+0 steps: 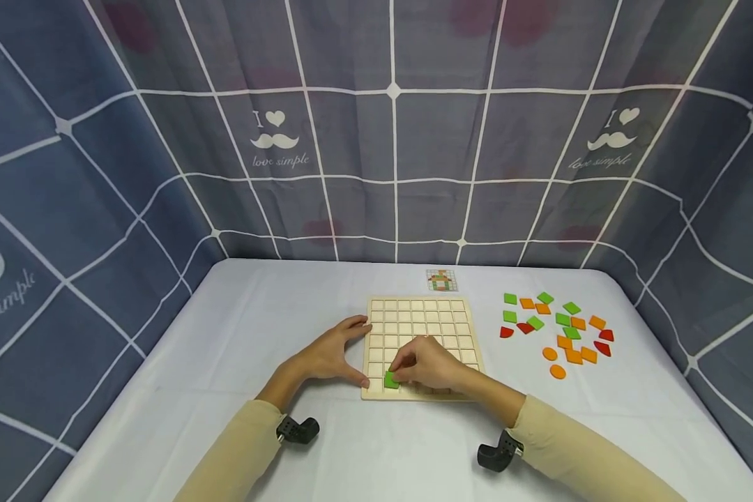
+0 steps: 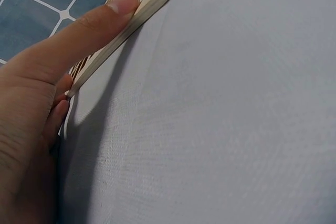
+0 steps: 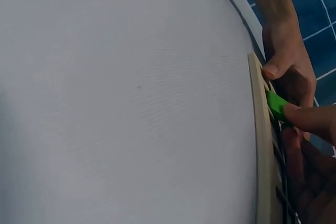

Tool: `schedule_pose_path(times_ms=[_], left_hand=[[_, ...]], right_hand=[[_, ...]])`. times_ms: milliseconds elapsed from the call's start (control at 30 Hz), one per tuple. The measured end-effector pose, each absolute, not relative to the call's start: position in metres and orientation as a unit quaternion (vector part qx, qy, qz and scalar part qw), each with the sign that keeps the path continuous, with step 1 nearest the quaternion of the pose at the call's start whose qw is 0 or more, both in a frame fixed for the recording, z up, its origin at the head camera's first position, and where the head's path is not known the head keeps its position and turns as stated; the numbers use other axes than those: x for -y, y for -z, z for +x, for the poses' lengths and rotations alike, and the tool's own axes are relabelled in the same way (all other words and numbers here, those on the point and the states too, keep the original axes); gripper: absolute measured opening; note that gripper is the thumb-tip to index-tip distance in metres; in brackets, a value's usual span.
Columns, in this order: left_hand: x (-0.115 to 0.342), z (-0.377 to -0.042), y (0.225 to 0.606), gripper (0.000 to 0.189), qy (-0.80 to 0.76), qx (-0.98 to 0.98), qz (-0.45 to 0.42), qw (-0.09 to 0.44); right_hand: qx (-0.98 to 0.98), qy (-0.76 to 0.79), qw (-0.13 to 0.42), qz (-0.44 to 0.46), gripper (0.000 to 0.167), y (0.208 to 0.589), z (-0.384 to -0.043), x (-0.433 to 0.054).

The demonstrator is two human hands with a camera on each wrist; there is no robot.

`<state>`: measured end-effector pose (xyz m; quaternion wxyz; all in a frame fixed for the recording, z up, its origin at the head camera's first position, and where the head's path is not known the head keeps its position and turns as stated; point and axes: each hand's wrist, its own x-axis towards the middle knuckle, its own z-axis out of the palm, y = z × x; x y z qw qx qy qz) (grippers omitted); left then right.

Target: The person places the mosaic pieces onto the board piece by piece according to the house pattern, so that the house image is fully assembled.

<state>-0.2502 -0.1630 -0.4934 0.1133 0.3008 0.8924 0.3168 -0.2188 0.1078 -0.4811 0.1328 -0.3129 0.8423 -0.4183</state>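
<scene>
A pale wooden grid board (image 1: 419,314) lies on the white table. My left hand (image 1: 329,352) rests along its left side, thumb and fingers spread apart. In the left wrist view the straight left thumb (image 2: 89,32) lies on the board's rim. With thumb and fingertips, my right hand (image 1: 431,362) pinches a green square tile (image 1: 390,380) over the near-left cells. From the right wrist, the green tile (image 3: 275,103) shows tilted at the board's edge, close to the left thumb. The right hand and forearm hide part of the board's near rows.
Loose pieces lie right of the board: green squares (image 1: 510,298), orange squares (image 1: 574,356), orange discs (image 1: 557,371) and red rounded pieces (image 1: 506,332). Behind the board is a small pattern card (image 1: 442,280). A grey-blue checked curtain (image 1: 351,139) surrounds the table.
</scene>
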Motion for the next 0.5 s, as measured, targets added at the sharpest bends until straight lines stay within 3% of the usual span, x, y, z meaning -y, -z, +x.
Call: schedule_pose_path(times_ms=[167,500], left_hand=[[0.1619,-0.2506,0.495,0.119,-0.316,-0.894,0.296,0.116],[0.1621,-0.2508,0.4937,0.119,-0.324,-0.889,0.302,0.117]], right_hand=[[-0.846,0.408,0.155,-0.308,0.007,0.4748,-0.2148,-0.1035],[-0.883,0.34,0.119,-0.3,0.009,0.472,-0.21,-0.0986]])
